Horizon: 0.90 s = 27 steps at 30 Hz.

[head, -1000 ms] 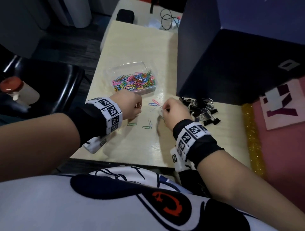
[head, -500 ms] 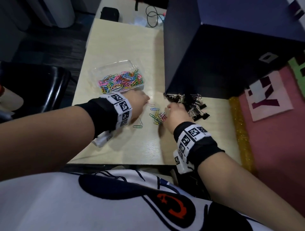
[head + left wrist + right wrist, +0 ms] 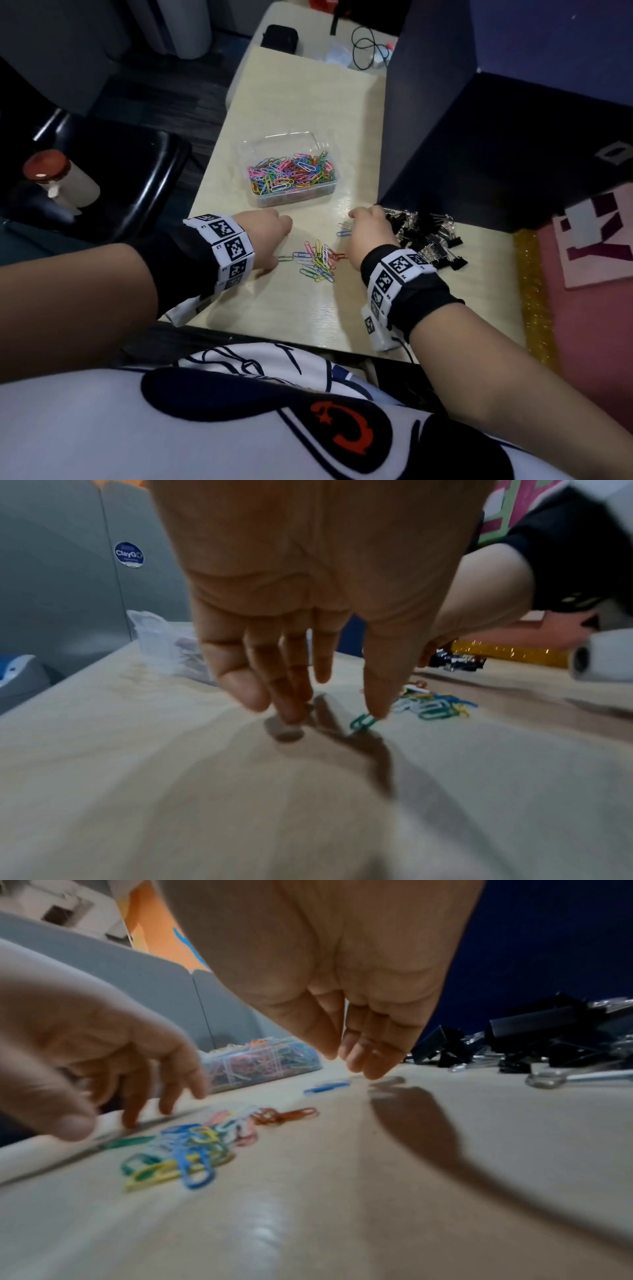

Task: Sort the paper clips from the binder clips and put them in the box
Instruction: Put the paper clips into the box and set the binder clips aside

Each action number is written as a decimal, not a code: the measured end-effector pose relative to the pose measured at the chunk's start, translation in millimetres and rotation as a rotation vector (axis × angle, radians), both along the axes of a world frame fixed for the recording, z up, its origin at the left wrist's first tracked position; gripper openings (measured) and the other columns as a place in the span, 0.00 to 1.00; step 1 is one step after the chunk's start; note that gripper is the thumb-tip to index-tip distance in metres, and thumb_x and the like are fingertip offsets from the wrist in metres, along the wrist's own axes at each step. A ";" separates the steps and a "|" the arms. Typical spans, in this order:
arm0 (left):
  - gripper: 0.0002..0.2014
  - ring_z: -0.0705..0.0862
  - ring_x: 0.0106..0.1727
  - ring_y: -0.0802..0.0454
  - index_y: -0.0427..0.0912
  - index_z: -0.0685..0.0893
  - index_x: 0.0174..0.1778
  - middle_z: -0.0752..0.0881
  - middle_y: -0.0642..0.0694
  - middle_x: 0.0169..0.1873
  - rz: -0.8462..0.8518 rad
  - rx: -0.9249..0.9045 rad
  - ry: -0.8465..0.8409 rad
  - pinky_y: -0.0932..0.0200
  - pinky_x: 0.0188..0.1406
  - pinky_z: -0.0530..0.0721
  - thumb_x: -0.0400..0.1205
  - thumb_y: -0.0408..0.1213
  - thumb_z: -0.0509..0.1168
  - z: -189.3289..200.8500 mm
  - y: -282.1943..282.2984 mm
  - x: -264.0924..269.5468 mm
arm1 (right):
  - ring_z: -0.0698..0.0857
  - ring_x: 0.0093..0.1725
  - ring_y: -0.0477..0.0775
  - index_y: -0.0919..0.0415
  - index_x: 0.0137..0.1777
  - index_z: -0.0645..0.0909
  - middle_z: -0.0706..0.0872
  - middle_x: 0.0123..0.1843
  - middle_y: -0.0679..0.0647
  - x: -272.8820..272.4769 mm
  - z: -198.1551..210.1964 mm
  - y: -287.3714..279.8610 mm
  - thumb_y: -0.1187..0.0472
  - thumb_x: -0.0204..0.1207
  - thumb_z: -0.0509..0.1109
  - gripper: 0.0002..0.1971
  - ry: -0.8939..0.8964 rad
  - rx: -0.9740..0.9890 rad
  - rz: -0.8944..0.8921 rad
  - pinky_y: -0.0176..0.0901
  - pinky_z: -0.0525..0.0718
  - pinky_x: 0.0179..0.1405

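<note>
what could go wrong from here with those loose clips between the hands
1. The left hand has its thumb on a lone green clip; pushed flat along the table, it may slide away rather than lift.
2. The loose pile looks interlinked, so a grab may drag extra clips and drop some short of the box.
3. The right hand works right beside the binder clips; a sweep there might pull one into the paper clips.

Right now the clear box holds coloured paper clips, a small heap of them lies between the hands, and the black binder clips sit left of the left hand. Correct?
Not quite: the binder clips sit by the right hand, as the head view shows. The rest holds.
</note>
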State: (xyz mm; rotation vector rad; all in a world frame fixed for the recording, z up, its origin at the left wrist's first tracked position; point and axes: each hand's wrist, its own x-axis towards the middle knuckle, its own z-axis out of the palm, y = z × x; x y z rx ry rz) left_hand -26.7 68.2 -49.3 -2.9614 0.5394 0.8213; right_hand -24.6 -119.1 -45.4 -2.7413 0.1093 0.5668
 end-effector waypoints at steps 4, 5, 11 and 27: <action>0.19 0.82 0.55 0.40 0.41 0.74 0.61 0.80 0.41 0.54 0.049 0.020 0.041 0.50 0.49 0.82 0.76 0.39 0.70 -6.0 -4.3 -6.3 | 0.74 0.67 0.63 0.59 0.69 0.73 0.69 0.68 0.60 -9.5 -4.5 8.0 0.73 0.75 0.59 0.22 0.046 -0.011 0.105 0.50 0.74 0.66; 0.19 0.81 0.56 0.41 0.43 0.75 0.62 0.81 0.42 0.55 0.037 -0.019 0.054 0.50 0.51 0.82 0.76 0.38 0.69 -7.9 -7.8 -7.0 | 0.75 0.66 0.62 0.58 0.68 0.74 0.69 0.67 0.59 -13.4 -5.8 11.1 0.73 0.75 0.61 0.22 0.064 0.013 0.148 0.49 0.74 0.66; 0.19 0.84 0.48 0.45 0.48 0.75 0.64 0.88 0.48 0.46 0.095 -0.235 -0.010 0.52 0.50 0.84 0.77 0.39 0.67 2.5 -17.0 2.7 | 0.79 0.64 0.63 0.56 0.69 0.72 0.69 0.67 0.58 -18.4 -2.4 10.8 0.58 0.77 0.68 0.20 0.103 0.005 0.077 0.51 0.78 0.65; 0.19 0.82 0.45 0.39 0.42 0.69 0.64 0.84 0.41 0.47 0.201 -0.206 -0.186 0.51 0.38 0.79 0.77 0.33 0.60 6.9 -4.5 22.1 | 0.76 0.62 0.65 0.55 0.68 0.78 0.74 0.64 0.58 -30.0 -16.4 17.6 0.65 0.79 0.62 0.18 -0.034 -0.028 0.480 0.53 0.79 0.62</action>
